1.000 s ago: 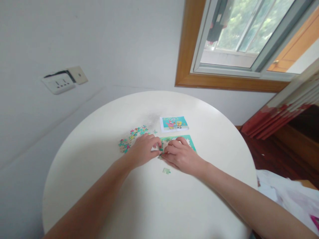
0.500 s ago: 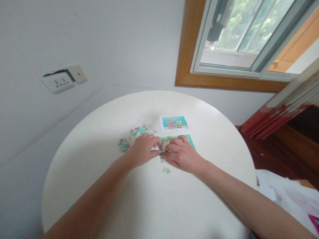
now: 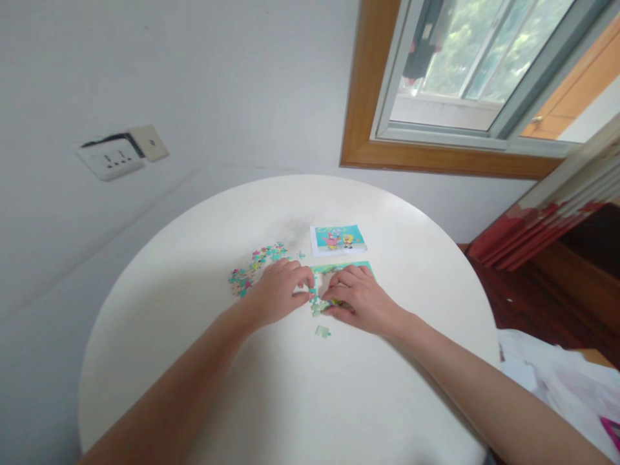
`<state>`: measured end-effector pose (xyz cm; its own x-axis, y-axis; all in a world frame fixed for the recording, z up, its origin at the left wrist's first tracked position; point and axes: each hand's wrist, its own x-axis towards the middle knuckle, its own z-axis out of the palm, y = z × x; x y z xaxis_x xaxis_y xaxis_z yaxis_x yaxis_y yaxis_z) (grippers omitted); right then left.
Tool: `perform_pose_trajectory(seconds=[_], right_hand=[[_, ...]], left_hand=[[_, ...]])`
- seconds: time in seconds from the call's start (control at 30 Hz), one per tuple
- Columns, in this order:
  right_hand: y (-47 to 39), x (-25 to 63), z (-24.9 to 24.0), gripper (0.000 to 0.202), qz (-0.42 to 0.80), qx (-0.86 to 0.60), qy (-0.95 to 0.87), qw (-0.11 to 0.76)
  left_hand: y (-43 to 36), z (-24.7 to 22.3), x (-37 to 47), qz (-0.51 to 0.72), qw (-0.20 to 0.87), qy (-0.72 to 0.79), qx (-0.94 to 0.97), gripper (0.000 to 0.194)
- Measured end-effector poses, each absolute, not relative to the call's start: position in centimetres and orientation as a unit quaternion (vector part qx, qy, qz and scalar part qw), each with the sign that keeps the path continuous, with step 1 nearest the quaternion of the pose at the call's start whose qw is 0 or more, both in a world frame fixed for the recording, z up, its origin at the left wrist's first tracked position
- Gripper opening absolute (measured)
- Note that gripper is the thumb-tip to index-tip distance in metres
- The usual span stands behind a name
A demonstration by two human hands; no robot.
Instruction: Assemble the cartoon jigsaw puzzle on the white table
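Observation:
On the white round table lies a partly joined puzzle (image 3: pixel 334 267), its top edge and left side showing between my hands. My left hand (image 3: pixel 283 288) is at the puzzle's left side, thumb and index finger closed on a small teal piece (image 3: pixel 312 294). Over the right part of the puzzle rests my right hand (image 3: pixel 356 294), fingers bent; what they hold, if anything, is hidden. A pale green loose piece (image 3: pixel 323 331) lies below the puzzle. Several loose pieces (image 3: pixel 242 281) are heaped left of my left hand. Above the puzzle is a picture card (image 3: pixel 339 239) with cartoon figures.
The table (image 3: pixel 165 310) has a curved edge near the wall. A wall socket (image 3: pixel 110 158) is at the left, a wood-framed window (image 3: pixel 450 158) at the upper right. Beside the table on the right are a red and white curtain (image 3: pixel 513 232) and white plastic (image 3: pixel 547 374).
My right hand has shifted slightly right, away from my left hand, showing more of the puzzle's left side and lower left corner. My left hand has hardly moved.

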<state>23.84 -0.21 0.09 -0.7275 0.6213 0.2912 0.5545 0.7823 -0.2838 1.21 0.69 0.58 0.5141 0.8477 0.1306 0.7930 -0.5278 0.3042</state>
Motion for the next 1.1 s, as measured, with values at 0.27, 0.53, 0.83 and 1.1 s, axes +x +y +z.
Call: perform_pose_trajectory(seconds=[0.27, 0.53, 0.83, 1.1], right_hand=[[0.0, 24.3, 0.4, 0.016, 0.100, -0.319, -0.923, 0.188], [0.0, 24.7, 0.4, 0.014, 0.096, -0.318, -0.925, 0.183], [-0.3, 24.5, 0.8, 0.018, 0.106, -0.314, -0.927, 0.179], [-1.2, 22.8, 0.1, 0.026, 0.089, -0.329, -0.923, 0.180]], left_hand=[[0.9, 0.2, 1.0, 0.132, 0.106, 0.471, 0.866, 0.006], [0.8, 0.4, 0.8, 0.130, 0.118, 0.469, 0.866, 0.005], [-0.6, 2.6, 0.5, 0.105, 0.132, 0.435, 0.884, 0.012], [-1.0, 2.2, 0.8, 0.065, 0.123, 0.456, 0.879, 0.008]])
